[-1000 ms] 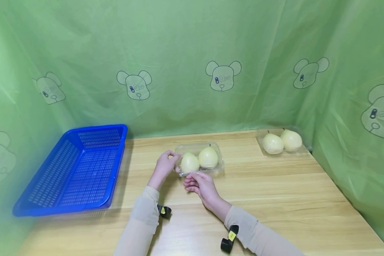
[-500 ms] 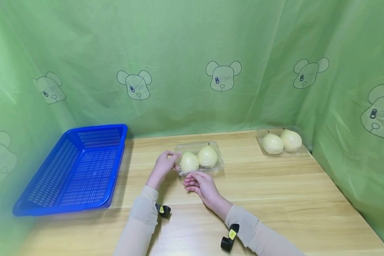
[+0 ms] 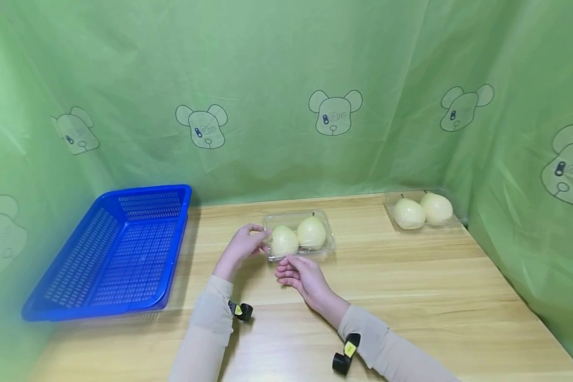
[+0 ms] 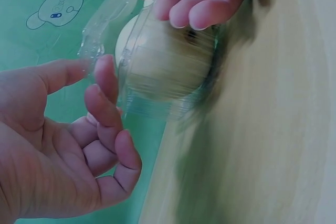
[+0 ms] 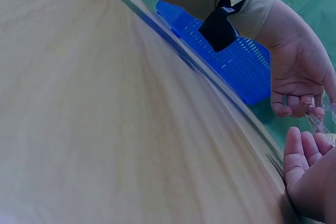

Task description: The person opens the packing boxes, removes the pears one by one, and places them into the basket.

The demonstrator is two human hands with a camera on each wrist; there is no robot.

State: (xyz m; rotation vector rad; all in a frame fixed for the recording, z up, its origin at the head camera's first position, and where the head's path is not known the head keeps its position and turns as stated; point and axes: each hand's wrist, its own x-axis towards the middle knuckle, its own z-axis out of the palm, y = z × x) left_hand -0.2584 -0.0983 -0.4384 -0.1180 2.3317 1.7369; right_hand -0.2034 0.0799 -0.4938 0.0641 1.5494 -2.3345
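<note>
A clear plastic fruit box (image 3: 328,227) with two pale yellow pears (image 3: 311,233) lies near the middle of the table. My left hand (image 3: 242,245) pinches its left end between thumb and index finger. At the front edge, my right hand (image 3: 307,276) pinches the box rim, its other fingers curled below. In the left wrist view the clear lid (image 4: 109,19) stands slightly apart from the lower tray, and the left fingertips (image 4: 106,74) are at the rim. The right wrist view shows both hands close together, most of the box being out of frame.
A blue perforated basket (image 3: 138,254) stands on the left of the wooden table (image 3: 410,297). Another clear box with two pears (image 3: 436,208) sits at the back right corner. Green printed curtain (image 3: 267,159) encloses the back and sides.
My left wrist has shifted slightly to the left. Both hands remain at the same places on the box, and the view has tilted very slightly.
</note>
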